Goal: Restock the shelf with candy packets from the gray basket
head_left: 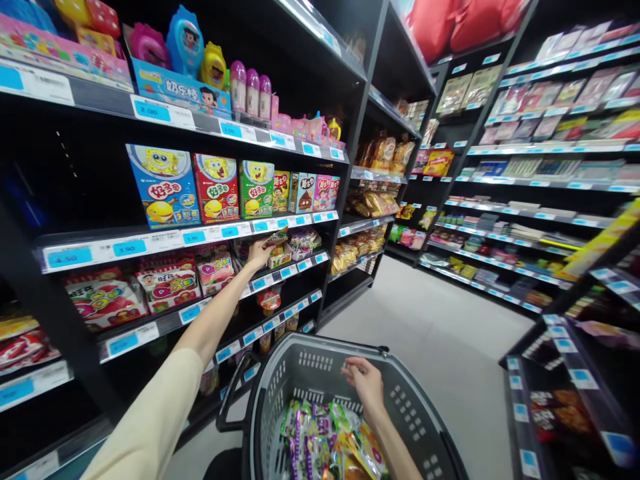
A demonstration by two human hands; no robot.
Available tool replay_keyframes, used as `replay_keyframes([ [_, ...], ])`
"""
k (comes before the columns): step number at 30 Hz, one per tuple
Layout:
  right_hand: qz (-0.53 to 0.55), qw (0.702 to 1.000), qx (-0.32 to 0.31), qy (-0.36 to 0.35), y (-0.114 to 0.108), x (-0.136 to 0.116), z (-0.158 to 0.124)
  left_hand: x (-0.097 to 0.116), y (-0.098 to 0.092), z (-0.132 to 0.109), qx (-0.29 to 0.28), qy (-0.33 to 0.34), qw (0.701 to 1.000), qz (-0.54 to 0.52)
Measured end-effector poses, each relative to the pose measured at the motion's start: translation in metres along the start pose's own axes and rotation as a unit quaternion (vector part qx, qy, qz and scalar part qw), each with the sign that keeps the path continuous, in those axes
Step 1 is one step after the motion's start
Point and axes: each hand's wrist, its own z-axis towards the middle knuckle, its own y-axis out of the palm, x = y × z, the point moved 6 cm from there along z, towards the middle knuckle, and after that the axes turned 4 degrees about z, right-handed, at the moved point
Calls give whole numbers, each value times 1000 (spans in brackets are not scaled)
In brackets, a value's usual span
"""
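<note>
My left hand (260, 253) reaches to the lower shelf, its fingers closed on the edge of a small snack packet (277, 239) above an open display box (280, 255). Beside that box are purple-and-white candy bags (305, 243). My right hand (366, 383) hangs over the grey shopping basket (400, 407), fingers loosely bent and apart, with nothing visible in them. Inside the basket lie several shiny candy packets (313, 433), purple, green and orange, partly covered by my right forearm.
Boxed snacks (216, 187) line the shelf above my left hand. Gummy bags (167, 280) sit to its left, and a red-lidded cup (270, 301) is below. Grey floor (420, 320) runs between this rack and the far shelves (540, 180). A low rack (565, 387) stands at right.
</note>
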Motion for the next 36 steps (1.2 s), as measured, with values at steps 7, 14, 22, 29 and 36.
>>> replay_keyframes([
  [7,-15,1000,4,13,-4,5,-4,-14,17,12,-8,-34,999,32],
  [14,-34,999,4,19,-4,9,-5,-17,25,15,12,0,997,80],
  [22,-69,997,-19,25,5,8,-9,-18,41,14,-7,79,989,127],
  [29,-84,996,-22,27,12,7,-11,-21,48,13,-66,101,983,136],
  [36,-92,995,-20,23,15,5,-15,-23,40,12,-58,42,985,158],
])
